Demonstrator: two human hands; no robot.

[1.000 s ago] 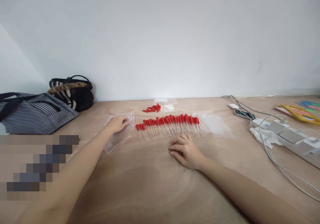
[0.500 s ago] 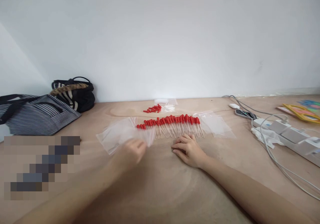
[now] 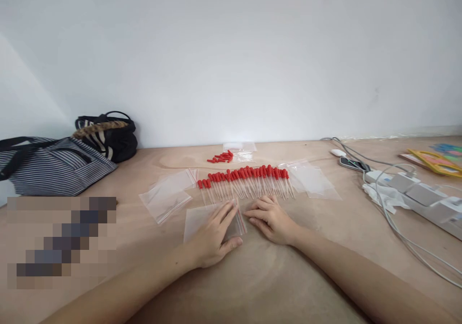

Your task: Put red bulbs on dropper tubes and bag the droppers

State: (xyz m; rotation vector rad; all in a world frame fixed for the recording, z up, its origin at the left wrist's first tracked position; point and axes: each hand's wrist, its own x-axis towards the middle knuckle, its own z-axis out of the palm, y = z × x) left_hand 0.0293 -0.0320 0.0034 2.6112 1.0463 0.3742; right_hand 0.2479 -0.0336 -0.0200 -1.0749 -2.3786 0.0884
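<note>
A clear zip-lock bag [image 3: 198, 217] with a red line at its mouth lies flat on the table. My left hand [image 3: 215, 235] rests on it, fingers stretched out and thumb apart, gripping nothing. Just right of the bag's mouth, my right hand [image 3: 272, 220] lies on the table with loosely bent fingers and nothing visible in them. Beyond both hands runs a row of droppers [image 3: 249, 182], clear tubes with red rubber bulbs pointing away. More zip-lock bags [image 3: 166, 196] lie to the left, and other bags [image 3: 314, 182] at the row's right end.
Loose red bulbs [image 3: 222, 158] and clear tubes [image 3: 245, 157] on a bag lie farther back. Two bags, one striped [image 3: 65, 167] and one black [image 3: 121, 138], stand at left. A power strip [image 3: 433, 206] with cables and a small black device [image 3: 353, 164] sits at right.
My left hand has brought a zip-lock bag from the left pile toward the middle and laid it down, its fingers now spread over it. My right hand stays nearly in place.
</note>
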